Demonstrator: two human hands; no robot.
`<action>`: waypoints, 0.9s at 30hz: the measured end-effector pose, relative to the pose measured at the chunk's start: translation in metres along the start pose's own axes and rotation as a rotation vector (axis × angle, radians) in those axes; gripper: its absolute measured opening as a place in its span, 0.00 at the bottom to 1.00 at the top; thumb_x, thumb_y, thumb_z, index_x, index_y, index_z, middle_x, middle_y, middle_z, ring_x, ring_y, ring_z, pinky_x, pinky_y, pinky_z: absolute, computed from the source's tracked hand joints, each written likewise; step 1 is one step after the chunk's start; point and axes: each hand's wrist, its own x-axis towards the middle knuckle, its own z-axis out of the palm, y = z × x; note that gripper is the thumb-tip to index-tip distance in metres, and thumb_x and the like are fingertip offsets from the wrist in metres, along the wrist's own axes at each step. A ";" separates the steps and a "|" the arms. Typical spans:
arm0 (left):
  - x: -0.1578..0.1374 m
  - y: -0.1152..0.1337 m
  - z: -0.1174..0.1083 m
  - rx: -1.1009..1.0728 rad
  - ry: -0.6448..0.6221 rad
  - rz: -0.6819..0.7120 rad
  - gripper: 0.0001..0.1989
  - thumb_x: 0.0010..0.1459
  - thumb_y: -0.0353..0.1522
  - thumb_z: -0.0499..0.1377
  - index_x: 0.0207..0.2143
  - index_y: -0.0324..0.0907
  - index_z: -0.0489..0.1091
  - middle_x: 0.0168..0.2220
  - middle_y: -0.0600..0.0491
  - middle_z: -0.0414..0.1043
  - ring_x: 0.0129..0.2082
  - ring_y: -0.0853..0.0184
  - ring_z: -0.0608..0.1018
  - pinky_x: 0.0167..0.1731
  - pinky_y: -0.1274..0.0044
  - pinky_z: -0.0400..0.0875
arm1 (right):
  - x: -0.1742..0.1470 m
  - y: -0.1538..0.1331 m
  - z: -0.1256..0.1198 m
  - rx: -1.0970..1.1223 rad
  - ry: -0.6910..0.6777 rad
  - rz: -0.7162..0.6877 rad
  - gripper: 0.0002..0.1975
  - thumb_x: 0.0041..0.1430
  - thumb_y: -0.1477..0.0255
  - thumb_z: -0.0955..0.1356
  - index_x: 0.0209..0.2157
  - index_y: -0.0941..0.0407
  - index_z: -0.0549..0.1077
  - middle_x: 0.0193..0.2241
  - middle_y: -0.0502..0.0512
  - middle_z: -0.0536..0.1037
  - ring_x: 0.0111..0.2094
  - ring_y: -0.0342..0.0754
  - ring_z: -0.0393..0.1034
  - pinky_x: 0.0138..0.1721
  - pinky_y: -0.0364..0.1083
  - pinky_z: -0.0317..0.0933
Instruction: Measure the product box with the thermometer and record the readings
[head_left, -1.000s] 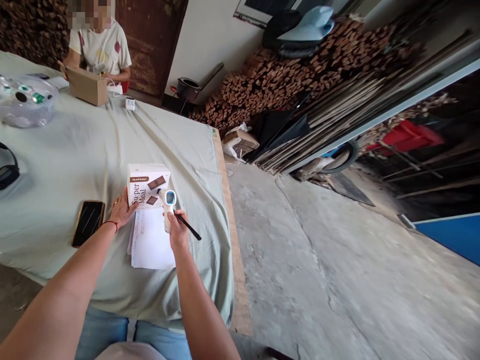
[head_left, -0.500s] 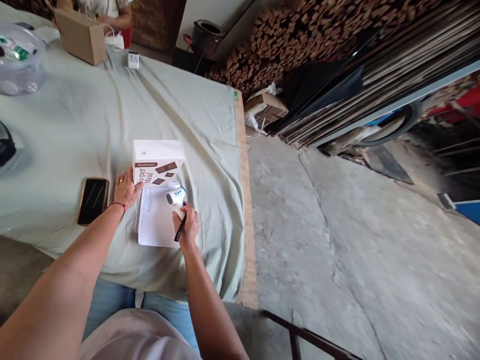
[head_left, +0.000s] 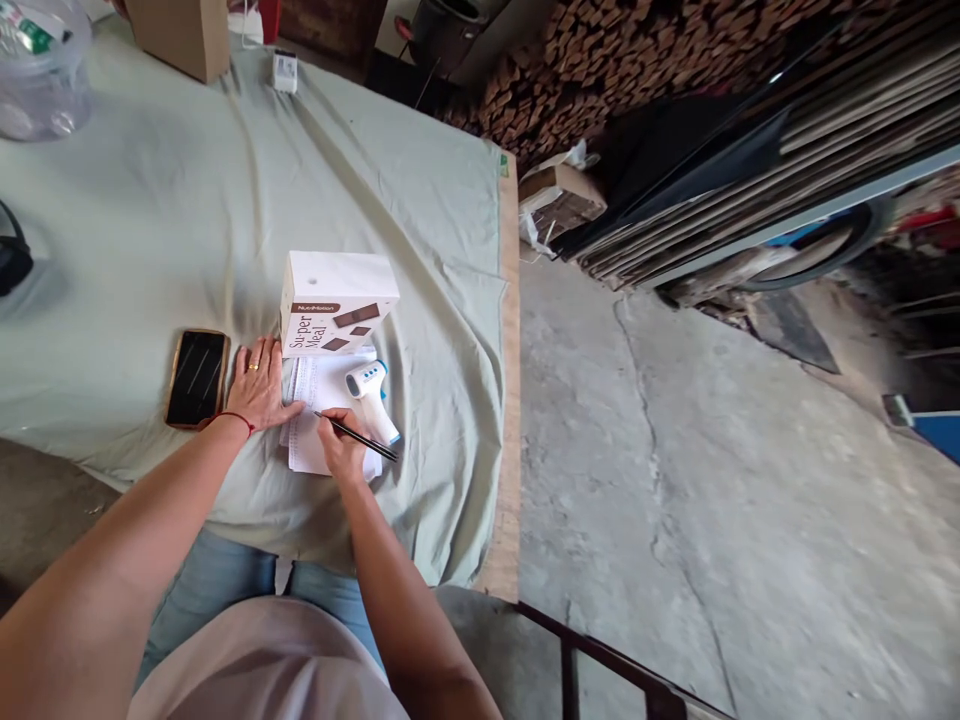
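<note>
My right hand (head_left: pixel 343 445) is closed around a black pen (head_left: pixel 367 440), its tip over the written page of a notebook (head_left: pixel 311 455). My left hand (head_left: pixel 259 388) lies flat with fingers spread on the cloth, its thumb at the notebook's left edge. On the notebook's right side lies a white and blue infrared thermometer (head_left: pixel 373 395), apart from my fingers. A white "Super Meal" box (head_left: pixel 337 300) stands upright just beyond the notebook. Left of my left hand is a dark-screened smartphone (head_left: pixel 197 378).
A pale green cloth (head_left: pixel 150 220) covers the table. At the back are a clear plastic tub (head_left: pixel 45 80), a cardboard box (head_left: pixel 184 35) and a small white box (head_left: pixel 285 72). The table's wooden edge (head_left: pixel 511 400) runs along the right, with concrete floor (head_left: pixel 600 480) beyond.
My right hand has let go of the thermometer, now lying on the notebook, and holds the pen in a writing grip over the page. My left hand has come off the box onto the cloth.
</note>
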 end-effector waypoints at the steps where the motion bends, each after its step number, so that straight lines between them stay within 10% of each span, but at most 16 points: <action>1: 0.000 0.001 -0.001 0.005 0.001 -0.003 0.53 0.55 0.50 0.60 0.70 0.22 0.46 0.72 0.27 0.45 0.73 0.43 0.49 0.71 0.54 0.37 | -0.001 0.004 0.003 -0.019 0.004 -0.006 0.10 0.54 0.64 0.65 0.29 0.55 0.73 0.20 0.47 0.71 0.21 0.43 0.63 0.26 0.44 0.61; 27: 0.001 0.004 -0.004 -0.056 0.002 -0.011 0.55 0.52 0.50 0.61 0.70 0.22 0.46 0.72 0.28 0.46 0.73 0.43 0.49 0.71 0.55 0.38 | -0.001 0.026 0.011 -0.210 0.005 -0.223 0.08 0.58 0.65 0.64 0.30 0.53 0.71 0.24 0.51 0.76 0.25 0.47 0.69 0.29 0.47 0.67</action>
